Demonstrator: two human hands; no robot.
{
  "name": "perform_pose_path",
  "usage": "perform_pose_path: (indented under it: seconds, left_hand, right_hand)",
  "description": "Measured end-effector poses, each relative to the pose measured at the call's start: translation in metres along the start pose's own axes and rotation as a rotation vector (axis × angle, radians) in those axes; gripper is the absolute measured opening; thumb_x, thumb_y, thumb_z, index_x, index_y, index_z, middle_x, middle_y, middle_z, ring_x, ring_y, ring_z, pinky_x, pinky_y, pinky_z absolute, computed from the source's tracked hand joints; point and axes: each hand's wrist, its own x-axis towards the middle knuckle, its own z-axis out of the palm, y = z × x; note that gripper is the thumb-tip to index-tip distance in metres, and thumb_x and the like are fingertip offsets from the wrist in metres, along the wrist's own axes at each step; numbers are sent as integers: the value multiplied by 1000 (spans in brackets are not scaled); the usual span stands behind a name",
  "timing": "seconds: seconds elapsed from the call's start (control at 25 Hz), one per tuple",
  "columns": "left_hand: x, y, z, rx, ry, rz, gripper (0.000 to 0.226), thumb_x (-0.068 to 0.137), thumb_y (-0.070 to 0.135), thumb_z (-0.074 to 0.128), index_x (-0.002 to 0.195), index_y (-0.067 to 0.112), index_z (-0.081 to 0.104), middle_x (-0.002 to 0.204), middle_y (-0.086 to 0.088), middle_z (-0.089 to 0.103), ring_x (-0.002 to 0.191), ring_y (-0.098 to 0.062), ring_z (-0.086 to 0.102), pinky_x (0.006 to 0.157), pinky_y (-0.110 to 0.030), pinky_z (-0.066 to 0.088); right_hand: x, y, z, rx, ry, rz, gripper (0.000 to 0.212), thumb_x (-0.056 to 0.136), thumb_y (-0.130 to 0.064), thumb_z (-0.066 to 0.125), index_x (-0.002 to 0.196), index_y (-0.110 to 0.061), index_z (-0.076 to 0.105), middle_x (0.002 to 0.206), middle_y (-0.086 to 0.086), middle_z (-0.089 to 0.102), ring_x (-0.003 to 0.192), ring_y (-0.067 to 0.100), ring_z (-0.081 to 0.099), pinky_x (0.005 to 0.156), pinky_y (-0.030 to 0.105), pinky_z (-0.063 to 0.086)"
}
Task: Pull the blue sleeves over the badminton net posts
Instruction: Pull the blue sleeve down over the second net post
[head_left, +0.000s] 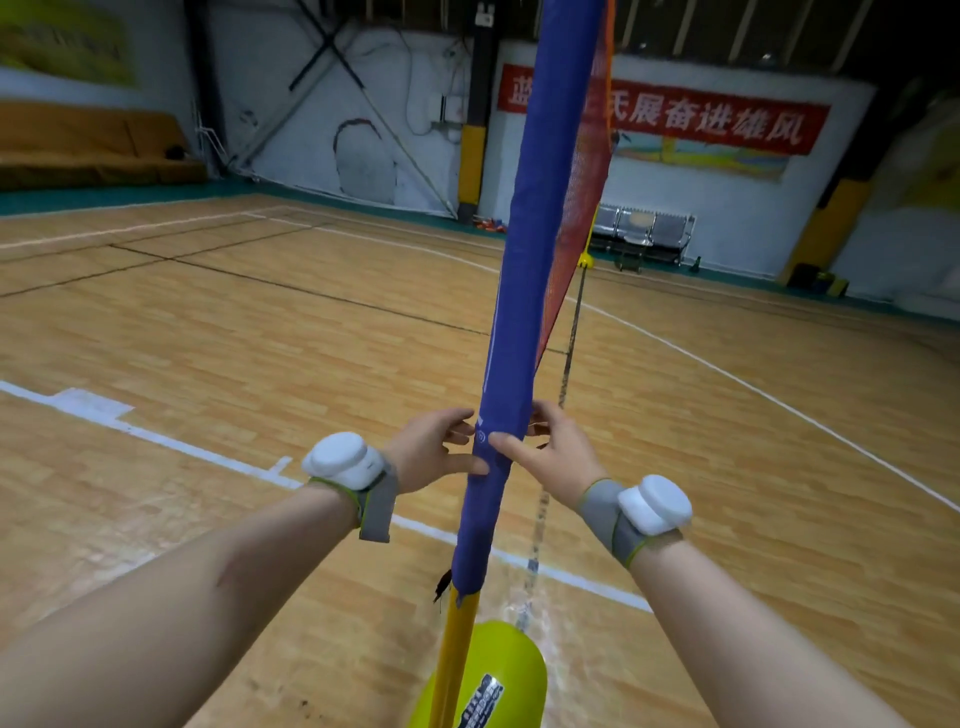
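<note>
Currently blue sleeve (519, 312) covers most of the yellow post (457, 649), hem just above base; left hand (434, 449) and right hand (545, 449) pinch it mid-height; soft, light fabric, likely bunches, so grip near hem

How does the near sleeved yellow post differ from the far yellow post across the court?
The near yellow post wears the blue fabric sleeve, with yellow showing only below the hem; the far yellow post shows no blue sleeve. Both hands, left hand and right hand, grip the near one; nobody touches the far one. Both carry the orange net.
</note>
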Motion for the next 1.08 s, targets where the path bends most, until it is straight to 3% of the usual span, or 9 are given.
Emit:
perform_pose_path:
  seconds: [0.12,0.28,0.48,0.68,0.84,0.96,1.08]
  left_hand:
    - [4,30,-20,-2,6,77,61,73,21,76,127,11,50,113,-7,63,108,-19,60,99,-38,47]
    - [5,69,-42,-43,106,151,56,77,18,73,128,11,49,112,-4,62,104,-18,60,97,-36,48]
    - [7,87,-46,5,146,152,46,79,23,70,121,12,55,113,-5,65,101,-18,63,94,-38,50]
    - [6,87,-39,131,224,138,50,76,30,73,119,10,55,105,-3,63,89,-14,59,84,-28,50]
    - [8,92,-48,154,170,95,59,78,38,68,127,12,50,115,-3,62,99,-15,60,92,-32,50]
    - [14,111,-62,117,237,135,67,80,38,66,135,9,41,124,-6,57,110,-19,57,98,-36,48]
    - [22,138,-81,78,332,254,53,82,32,66,127,8,51,120,-8,62,109,-20,59,97,-40,48]
  right_hand:
    - [7,-31,-21,-4,111,-56,50,79,-39,67,120,-14,52,105,-2,58,96,14,55,82,25,43]
    - [26,-72,-45,-27,223,-125,58,79,-42,67,123,-10,50,110,4,60,101,18,57,91,34,48]
    - [41,-97,-57,-141,228,-117,45,80,-37,67,114,-9,54,93,-3,55,87,16,54,76,27,42]
    - [49,-92,-51,-213,254,-78,30,81,-26,67,101,-7,59,87,1,57,84,22,56,77,32,46]
    - [44,-92,-61,-163,199,-109,39,81,-27,67,112,-7,57,94,0,60,87,16,56,78,27,45]
    - [47,-108,-75,-145,254,-172,49,82,-33,66,122,-8,51,102,2,59,97,19,57,85,30,46]
    - [60,-137,-94,-153,345,-281,43,83,-28,64,119,-7,52,109,6,61,101,21,58,89,29,45]
